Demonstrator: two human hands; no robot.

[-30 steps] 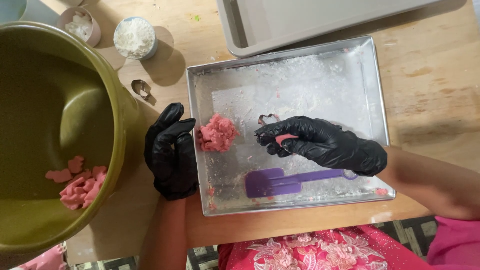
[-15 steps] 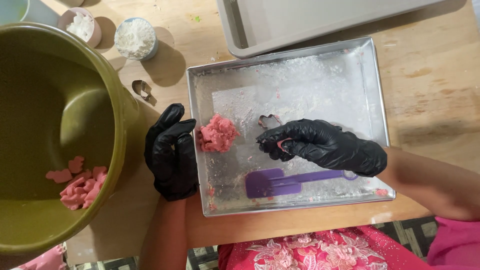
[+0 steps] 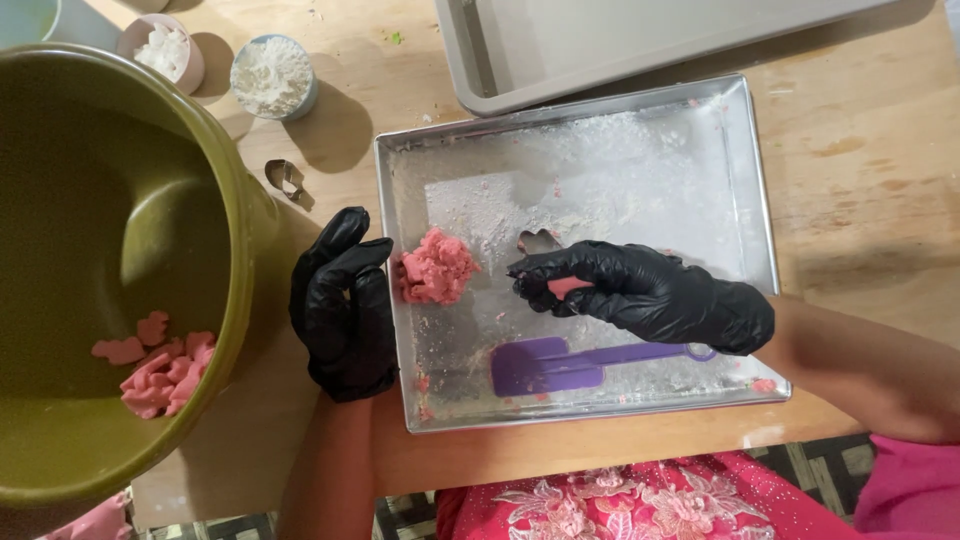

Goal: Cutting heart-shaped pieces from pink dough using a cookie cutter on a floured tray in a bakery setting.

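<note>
**Dough cutting partly done, 1 lump left in the tray**

Head view: we take the metal tray as our landmark. Far to its left, in the green bowl, we see a small heap of cut pink shapes, so we judge that part of the cutting is already done. Inside the tray, near its left wall, sits 1 rough lump of pink dough, uncut, so we judge that more remains to be shaped. The tray floor is dusted with flour and dotted with pink crumbs. A purple spatula lies in the tray near its lower wall, untouched. A metal cutter lies near the tray's middle, just above our right fingertips; whether they touch it we cannot tell. A 2nd cutter lies on the table left of the tray, and 2 small cups of white powder stand further up and left.

Our right hand reaches in over the tray's lower right, fingers curled and pinched around a small pink piece, just right of the lump. Our left hand rests outside the tray against its left wall, fingers relaxed and bent toward the rim, grasping nothing that we can see.
</note>
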